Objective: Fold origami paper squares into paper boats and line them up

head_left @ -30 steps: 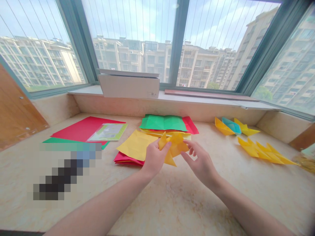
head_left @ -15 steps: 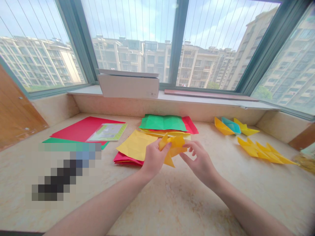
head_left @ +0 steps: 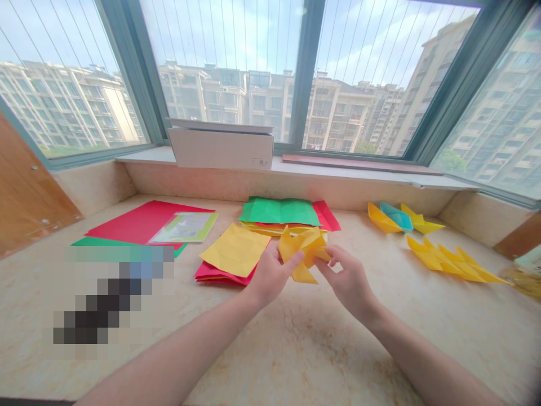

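A folded piece of yellow origami paper (head_left: 305,248), with several pointed flaps, is held above the counter between both hands. My left hand (head_left: 274,273) is closed on its left side, the thumb pressed along the front. At the right edge, my right hand (head_left: 344,276) pinches a flap between thumb and fingers. Part of the folded paper is hidden behind the fingers. Left of my left hand lies a creased yellow sheet (head_left: 234,249) on top of red paper (head_left: 220,275). Beyond the hands, a creased green sheet (head_left: 281,211) rests on yellow and red sheets.
Folded paper boats, among them a blue one (head_left: 396,215) and a yellow group (head_left: 454,262), stand at the right. Red sheets (head_left: 143,223) and a clear packet (head_left: 186,227) lie left, near a pixelated patch. A white box (head_left: 222,148) sits on the window ledge.
The folded yellow paper has turned and shifted slightly right, its lower point now farther right. My left hand moved right with it, and my right hand now pinches its right edge.
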Motion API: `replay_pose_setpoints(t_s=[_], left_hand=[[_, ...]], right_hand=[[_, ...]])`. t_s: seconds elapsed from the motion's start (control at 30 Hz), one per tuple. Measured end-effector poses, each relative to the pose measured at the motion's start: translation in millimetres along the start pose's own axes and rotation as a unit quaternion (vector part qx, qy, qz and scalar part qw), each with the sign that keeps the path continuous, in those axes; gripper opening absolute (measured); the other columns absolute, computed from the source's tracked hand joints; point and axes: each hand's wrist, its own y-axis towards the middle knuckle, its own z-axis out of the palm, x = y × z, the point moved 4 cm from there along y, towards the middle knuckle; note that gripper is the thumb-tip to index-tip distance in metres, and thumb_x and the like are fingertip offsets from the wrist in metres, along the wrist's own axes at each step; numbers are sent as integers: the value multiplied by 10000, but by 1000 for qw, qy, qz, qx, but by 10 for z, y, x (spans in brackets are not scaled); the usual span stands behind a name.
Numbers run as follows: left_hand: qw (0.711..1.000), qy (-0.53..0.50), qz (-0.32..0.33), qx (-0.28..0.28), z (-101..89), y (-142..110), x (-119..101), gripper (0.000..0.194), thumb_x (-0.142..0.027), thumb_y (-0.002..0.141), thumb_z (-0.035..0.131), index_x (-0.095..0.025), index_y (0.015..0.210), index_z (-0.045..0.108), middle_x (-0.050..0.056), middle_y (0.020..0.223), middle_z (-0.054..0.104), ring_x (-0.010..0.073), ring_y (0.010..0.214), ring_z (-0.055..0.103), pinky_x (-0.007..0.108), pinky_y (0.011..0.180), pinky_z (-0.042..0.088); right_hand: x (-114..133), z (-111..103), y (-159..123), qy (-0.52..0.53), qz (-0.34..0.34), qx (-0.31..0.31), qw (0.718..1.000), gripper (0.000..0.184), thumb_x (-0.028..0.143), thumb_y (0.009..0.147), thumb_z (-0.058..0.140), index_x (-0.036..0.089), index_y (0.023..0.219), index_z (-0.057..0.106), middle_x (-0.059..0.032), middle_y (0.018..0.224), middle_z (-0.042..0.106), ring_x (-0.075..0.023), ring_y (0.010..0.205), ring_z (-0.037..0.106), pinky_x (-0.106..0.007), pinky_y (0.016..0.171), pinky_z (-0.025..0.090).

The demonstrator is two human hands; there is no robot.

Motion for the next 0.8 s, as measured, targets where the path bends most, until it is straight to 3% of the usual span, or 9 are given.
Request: replay_pose_setpoints(t_s=[0.1, 0.17, 0.37, 0.5, 0.67, 0.8], left_hand=[[999, -21, -20, 44, 60, -12, 13, 335, -359, 766, 753, -142, 1016, 706, 83, 959, 743, 210, 837, 688, 291, 739, 534], [998, -22, -47, 39, 59, -13, 43, 286, -330, 766, 750, -136, 975, 726, 75, 919, 745, 203, 819, 687, 287, 729, 530], [983, -158, -90, 11, 32, 23, 100, 370, -314, 724, 801, -135, 1035, 711, 96, 1042, 743, 217, 958, 689, 335, 861, 536], [971, -214, -98, 37, 54, 41, 93, 427, -329, 725, 814, -134, 1086, 696, 115, 1070, 740, 228, 984, 692, 349, 881, 539], [968, -216, -112, 59, 70, 29, 90, 443, -360, 741, 809, -128, 1103, 699, 131, 1064, 742, 252, 998, 697, 368, 873, 553], [981, -156, -114, 25, 26, 15, 120, 441, -349, 698, 832, -128, 1062, 716, 120, 1054, 746, 258, 953, 707, 374, 843, 561]], right_hand=[[-13, -48, 17, -5, -3, -28, 1000, 115, 277, 914, 594, 219, 947, 688, -47, 909, 701, -175, 708, 589, -320, 641, 498], [-12, -54, 17, 6, -9, -29, 1000, 116, 273, 924, 588, 225, 947, 691, -51, 944, 693, -179, 739, 600, -322, 660, 511], [77, -8, 1, 35, -70, 28, 997, 124, 244, 947, 568, 253, 945, 692, -67, 1107, 630, -229, 1039, 622, -393, 884, 534], [107, -12, -1, 23, -100, 61, 993, 173, 208, 960, 539, 265, 970, 702, -80, 1193, 589, -227, 1050, 629, -397, 877, 550], [76, -31, 2, -21, -133, 73, 988, 220, 205, 960, 533, 300, 990, 730, -65, 1181, 599, -222, 977, 638, -392, 799, 567], [85, 0, -17, -61, -147, 106, 982, 259, 174, 933, 544, 322, 1010, 742, -67, 1209, 602, -257, 1059, 615, -433, 837, 564]])
